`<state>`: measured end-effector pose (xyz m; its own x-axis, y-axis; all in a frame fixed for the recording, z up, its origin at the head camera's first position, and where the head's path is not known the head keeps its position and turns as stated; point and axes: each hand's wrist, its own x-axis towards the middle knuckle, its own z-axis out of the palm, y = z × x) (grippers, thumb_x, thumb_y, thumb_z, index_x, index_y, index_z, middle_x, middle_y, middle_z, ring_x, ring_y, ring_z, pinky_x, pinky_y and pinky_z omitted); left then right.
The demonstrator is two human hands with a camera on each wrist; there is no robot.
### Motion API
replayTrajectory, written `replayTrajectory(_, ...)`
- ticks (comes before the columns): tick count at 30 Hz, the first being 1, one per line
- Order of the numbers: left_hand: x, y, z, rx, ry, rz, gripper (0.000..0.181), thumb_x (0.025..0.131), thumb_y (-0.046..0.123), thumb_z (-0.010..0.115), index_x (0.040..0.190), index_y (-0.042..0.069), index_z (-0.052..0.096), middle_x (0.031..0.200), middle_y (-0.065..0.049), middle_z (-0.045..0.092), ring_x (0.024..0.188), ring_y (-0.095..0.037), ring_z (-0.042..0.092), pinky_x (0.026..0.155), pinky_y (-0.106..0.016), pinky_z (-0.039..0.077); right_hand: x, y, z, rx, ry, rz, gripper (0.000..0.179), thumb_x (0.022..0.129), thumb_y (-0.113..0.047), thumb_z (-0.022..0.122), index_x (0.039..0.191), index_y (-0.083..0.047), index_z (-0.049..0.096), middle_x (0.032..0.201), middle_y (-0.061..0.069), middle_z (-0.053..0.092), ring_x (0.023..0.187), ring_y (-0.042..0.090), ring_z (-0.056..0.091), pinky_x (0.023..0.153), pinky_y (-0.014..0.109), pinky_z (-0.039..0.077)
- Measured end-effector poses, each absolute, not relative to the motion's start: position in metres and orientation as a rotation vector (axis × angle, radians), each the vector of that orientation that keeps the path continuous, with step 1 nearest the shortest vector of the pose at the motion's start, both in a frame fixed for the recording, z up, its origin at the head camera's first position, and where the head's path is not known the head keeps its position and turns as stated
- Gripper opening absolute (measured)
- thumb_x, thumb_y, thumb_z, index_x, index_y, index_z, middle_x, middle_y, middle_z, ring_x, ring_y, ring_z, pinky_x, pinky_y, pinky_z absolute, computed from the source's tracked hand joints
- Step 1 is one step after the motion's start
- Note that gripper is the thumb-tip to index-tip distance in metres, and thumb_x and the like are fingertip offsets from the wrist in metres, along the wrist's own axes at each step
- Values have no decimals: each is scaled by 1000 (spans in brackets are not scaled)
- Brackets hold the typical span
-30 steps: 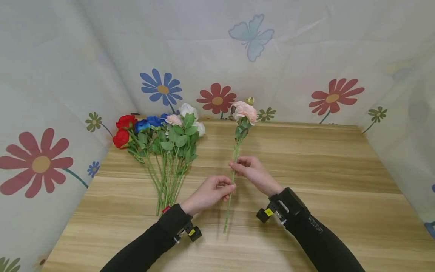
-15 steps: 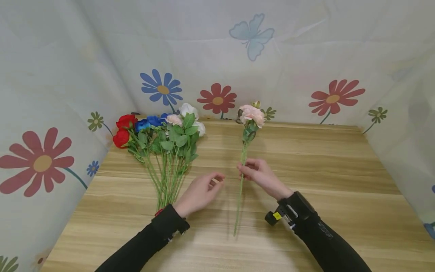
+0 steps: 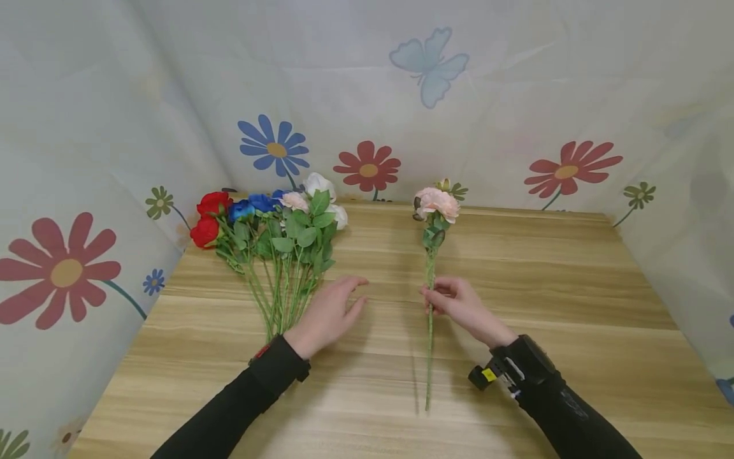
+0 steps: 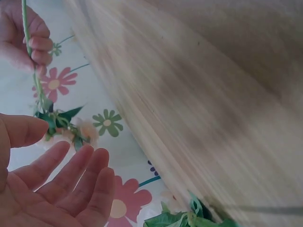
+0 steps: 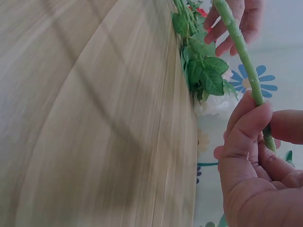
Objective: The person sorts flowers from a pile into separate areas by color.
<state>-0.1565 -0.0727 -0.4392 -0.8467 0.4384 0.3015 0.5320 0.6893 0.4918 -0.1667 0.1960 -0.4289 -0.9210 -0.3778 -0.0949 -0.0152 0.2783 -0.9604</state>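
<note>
My right hand (image 3: 461, 307) pinches the green stem of a pale pink artificial flower (image 3: 437, 205) between thumb and fingers, about halfway down. The bloom points to the back of the table, and the bare stem end hangs toward me. In the right wrist view the stem (image 5: 241, 49) runs between thumb and index finger. My left hand (image 3: 329, 312) holds nothing; its fingers are spread and relaxed, palm facing the held flower, as the left wrist view of the hand (image 4: 61, 184) shows. Beside it lies a bunch of flowers (image 3: 283, 280), partly covered by the left wrist.
The bunch on the left of the wooden table (image 3: 545, 382) has red roses (image 3: 206, 231), blue flowers (image 3: 260, 204), a pink one and white ones (image 3: 318, 185), with leafy green stems. A white cloth wall (image 3: 487, 115) printed with flowers and a butterfly stands around the table.
My left hand has let go of the stem, moved left and spread its fingers. My right hand has carried the pink flower to the right and slightly toward me.
</note>
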Motion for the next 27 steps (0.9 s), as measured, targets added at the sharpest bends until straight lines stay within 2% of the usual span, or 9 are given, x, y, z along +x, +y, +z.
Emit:
replayTrajectory(8,-161,-76,-431,-794,-2759,-731,35,96,22,55,126,6,56,120,-10,61,106,-24,59,88,-38,50,-160,222,-434,-353,2396,-1548,32,98,-18,53,104,13,58,85,26,63,73,22,62,66,34,54)
replayTrajectory(19,-170,-71,-429,-822,-2769,-541,37,97,25,53,129,6,55,124,-10,58,114,-24,54,99,-40,42,-152,277,-434,-336,2594,-1321,26,97,-16,54,101,9,61,77,18,65,68,20,62,60,32,53)
replayTrajectory(27,-174,-62,-423,-847,-2770,-486,38,96,25,54,128,5,55,124,-11,58,111,-26,56,95,-39,45,-149,316,-427,-296,2759,-1099,25,98,-18,53,96,5,63,80,12,67,66,19,61,58,32,51)
